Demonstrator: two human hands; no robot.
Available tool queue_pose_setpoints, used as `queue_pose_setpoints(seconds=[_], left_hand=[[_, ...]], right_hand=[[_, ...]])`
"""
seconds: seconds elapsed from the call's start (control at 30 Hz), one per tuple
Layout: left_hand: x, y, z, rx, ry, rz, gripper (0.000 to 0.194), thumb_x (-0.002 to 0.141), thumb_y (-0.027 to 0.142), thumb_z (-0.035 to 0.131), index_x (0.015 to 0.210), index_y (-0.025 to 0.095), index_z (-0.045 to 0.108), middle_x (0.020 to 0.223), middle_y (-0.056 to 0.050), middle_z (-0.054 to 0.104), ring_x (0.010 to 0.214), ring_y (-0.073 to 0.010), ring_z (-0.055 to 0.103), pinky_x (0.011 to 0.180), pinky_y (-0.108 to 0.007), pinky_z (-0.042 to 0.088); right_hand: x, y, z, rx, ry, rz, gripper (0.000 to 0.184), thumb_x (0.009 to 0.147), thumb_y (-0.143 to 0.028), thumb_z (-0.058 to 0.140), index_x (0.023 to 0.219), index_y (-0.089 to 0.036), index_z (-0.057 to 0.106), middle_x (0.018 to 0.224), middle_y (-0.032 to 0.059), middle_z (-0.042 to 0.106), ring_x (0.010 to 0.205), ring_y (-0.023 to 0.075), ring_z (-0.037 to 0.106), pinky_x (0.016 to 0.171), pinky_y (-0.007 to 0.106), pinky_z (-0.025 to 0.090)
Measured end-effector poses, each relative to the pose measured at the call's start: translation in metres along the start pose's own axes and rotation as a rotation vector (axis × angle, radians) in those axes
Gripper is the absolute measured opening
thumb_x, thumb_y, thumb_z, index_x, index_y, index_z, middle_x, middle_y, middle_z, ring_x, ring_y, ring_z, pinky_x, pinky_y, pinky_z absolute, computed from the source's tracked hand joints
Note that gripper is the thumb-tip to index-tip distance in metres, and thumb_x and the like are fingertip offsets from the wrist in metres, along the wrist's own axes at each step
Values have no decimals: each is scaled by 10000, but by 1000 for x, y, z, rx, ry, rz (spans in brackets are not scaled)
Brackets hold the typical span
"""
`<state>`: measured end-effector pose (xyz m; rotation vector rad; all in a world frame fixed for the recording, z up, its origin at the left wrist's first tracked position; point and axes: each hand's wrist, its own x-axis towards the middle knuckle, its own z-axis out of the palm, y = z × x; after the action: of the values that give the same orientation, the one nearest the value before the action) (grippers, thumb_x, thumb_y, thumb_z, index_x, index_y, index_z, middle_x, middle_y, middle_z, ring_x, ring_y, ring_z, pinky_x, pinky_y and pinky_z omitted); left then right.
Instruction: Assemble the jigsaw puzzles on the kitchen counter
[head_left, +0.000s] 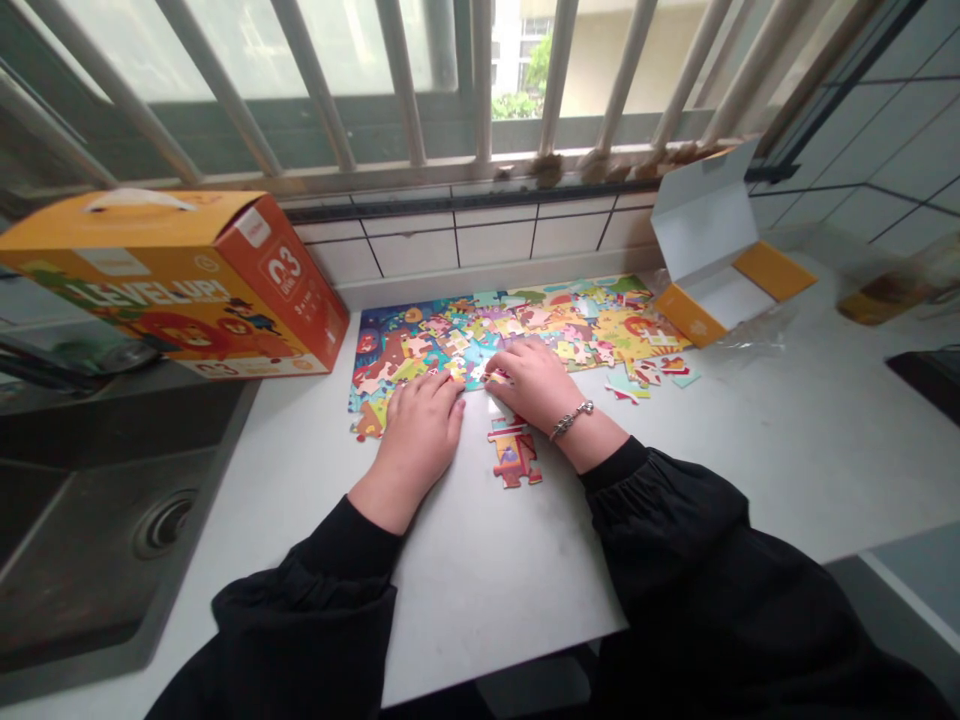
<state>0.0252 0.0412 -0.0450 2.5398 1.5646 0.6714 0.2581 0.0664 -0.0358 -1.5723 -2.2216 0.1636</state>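
Left hand (416, 445), right hand (532, 390) on jigsaw (517, 325)

Jigsaw puzzle (517, 340) at 12: busy multicolour cartoon pattern, mostly blue at the left end, yellow and orange at the right, green along the far edge. Loose pieces (514, 452) just below it: red, with yellow and blue patches. Box (225, 280) at 10: yellow-orange top, red-orange end, white label. Open carton (720, 260) at 2: white inside, yellow-orange flaps. Your sleeves (675, 540) at 5 and 7: plain black. Bracelet (571, 420): silver. Countertop (480, 600): white, faint grey smudges. Sink (82, 540) at 8: dark grey. Wall tiles (457, 240) at 12, far: white, black grout lines.
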Motion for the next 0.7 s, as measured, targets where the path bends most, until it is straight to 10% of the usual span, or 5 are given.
queue_pose_setpoints(seconds=[0.23, 0.7], left_hand=[[3, 2, -6, -62, -14, 28, 244, 1078, 306, 556, 1238, 186, 696, 1415, -185, 712, 1366, -396, 614, 1197, -630, 482], [8, 6, -22, -243, 145, 3, 202, 1120, 303, 460, 1092, 231, 647, 1129, -102, 743, 1139, -300, 667, 1048, -497, 523]], right_hand=[[-7, 11, -11, 14, -5, -3, 518, 962, -387, 848, 1428, -215, 700, 1409, 176, 715, 1328, 374, 612, 1148, 536, 490], [-22, -15, -29, 320, -192, -315, 408, 869, -308, 953, 1187, -250, 704, 1119, 40, 770, 1060, 242, 681, 969, 372, 504]])
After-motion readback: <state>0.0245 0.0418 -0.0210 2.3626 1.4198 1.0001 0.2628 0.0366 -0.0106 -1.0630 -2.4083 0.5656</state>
